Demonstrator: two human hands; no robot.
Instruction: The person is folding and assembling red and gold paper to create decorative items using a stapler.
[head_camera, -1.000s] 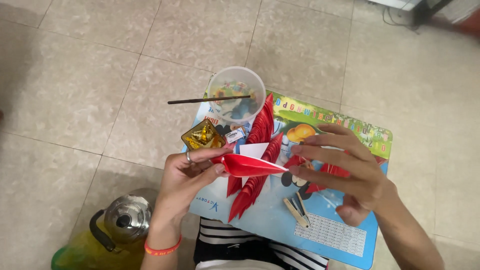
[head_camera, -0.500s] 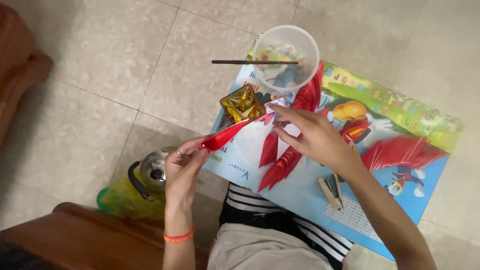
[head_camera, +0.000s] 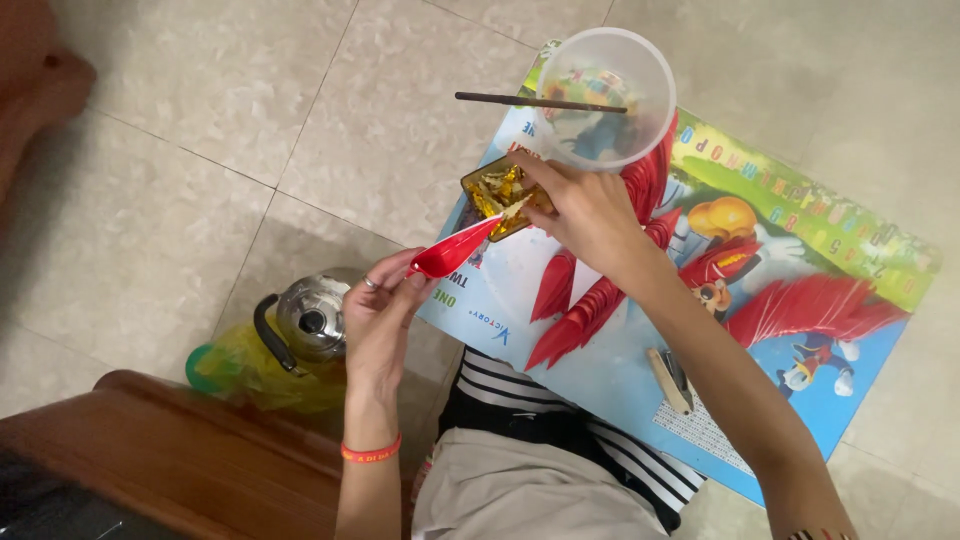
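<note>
My left hand (head_camera: 383, 308) grips the wide end of a red folded paper cone (head_camera: 455, 250), whose thin tip points up and right toward a small amber dish (head_camera: 495, 188) of gold flakes. My right hand (head_camera: 590, 215) reaches over that dish, fingertips pinched at its edge next to the cone's tip. Both rest over a colourful cartoon board (head_camera: 800, 290) lying across my lap. Several finished red paper cones (head_camera: 585, 300) lie in rows on the board.
A clear plastic cup (head_camera: 605, 95) with a dark stick (head_camera: 540, 101) laid across its rim stands at the board's far end. A stapler (head_camera: 672, 378) lies on the board. A metal kettle (head_camera: 305, 318) on a green-yellow bag sits on the tile floor; brown wooden furniture (head_camera: 200, 445) is below left.
My right hand let go of the red cone and moved up to the amber dish. The left hand kept the cone, now tilted toward the dish. The view shifted left.
</note>
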